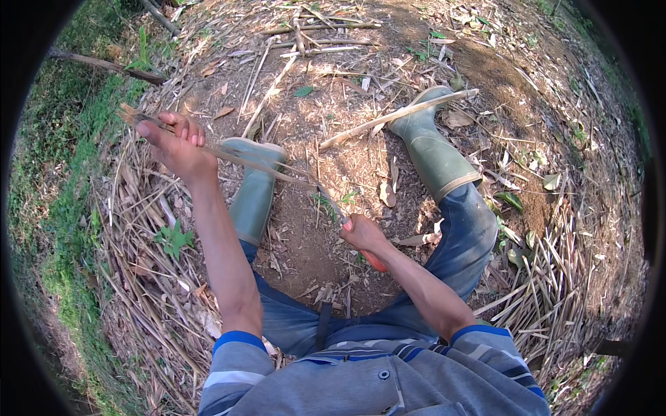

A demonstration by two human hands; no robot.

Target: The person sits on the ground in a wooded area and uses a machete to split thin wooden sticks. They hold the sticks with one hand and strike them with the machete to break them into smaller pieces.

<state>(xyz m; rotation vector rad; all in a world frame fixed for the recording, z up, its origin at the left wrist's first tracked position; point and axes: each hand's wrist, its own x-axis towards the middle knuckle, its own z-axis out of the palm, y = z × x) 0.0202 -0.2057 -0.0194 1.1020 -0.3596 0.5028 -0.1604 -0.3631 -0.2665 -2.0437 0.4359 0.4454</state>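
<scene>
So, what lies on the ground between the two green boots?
In the head view, between the left boot and the right boot lies bare brown soil with dry leaves and a pale split stick.

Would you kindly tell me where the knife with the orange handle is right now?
In the head view, the knife sits near centre, gripped by the right hand between the two green rubber boots, its blade against the thin bamboo strip.

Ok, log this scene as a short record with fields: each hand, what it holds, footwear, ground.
left hand: grips a thin bamboo strip near its far end
right hand: closed on a knife with orange handle, blade against the strip
footwear: green rubber boots
ground: bare soil, dry leaves, split bamboo pieces
posture: seated, legs apart
</scene>
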